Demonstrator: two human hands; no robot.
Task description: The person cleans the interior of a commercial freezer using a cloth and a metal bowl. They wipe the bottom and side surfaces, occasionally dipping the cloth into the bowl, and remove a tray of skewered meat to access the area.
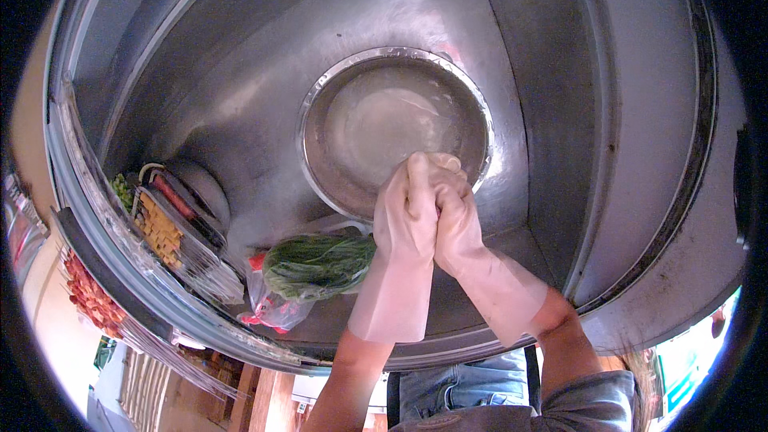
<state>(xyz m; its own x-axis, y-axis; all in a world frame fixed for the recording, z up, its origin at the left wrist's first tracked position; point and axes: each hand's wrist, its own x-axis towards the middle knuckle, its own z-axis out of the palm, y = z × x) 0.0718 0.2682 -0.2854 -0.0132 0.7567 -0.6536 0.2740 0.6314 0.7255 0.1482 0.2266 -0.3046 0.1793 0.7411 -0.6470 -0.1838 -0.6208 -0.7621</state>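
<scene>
My left hand (413, 204) and my right hand (456, 204), both in translucent whitish rubber gloves, are pressed together with the fingers folded over each other. They are over the near right rim of a round metal basin (384, 126), which holds what looks like clear water. A small bit of something reddish shows between the palms; what it is, and whether more is enclosed, is hidden. Just left of the gloves lie green leafy vegetables (318, 264) in clear plastic, beside a clear plastic bag with red marks (279, 312).
The basin stands inside a large stainless-steel chamber (270, 96) with a raised rim. At its lower left is a container of skewered yellowish pieces (159, 231). Outside that rim, skewers of reddish pieces (90, 297) lie on a dark tray.
</scene>
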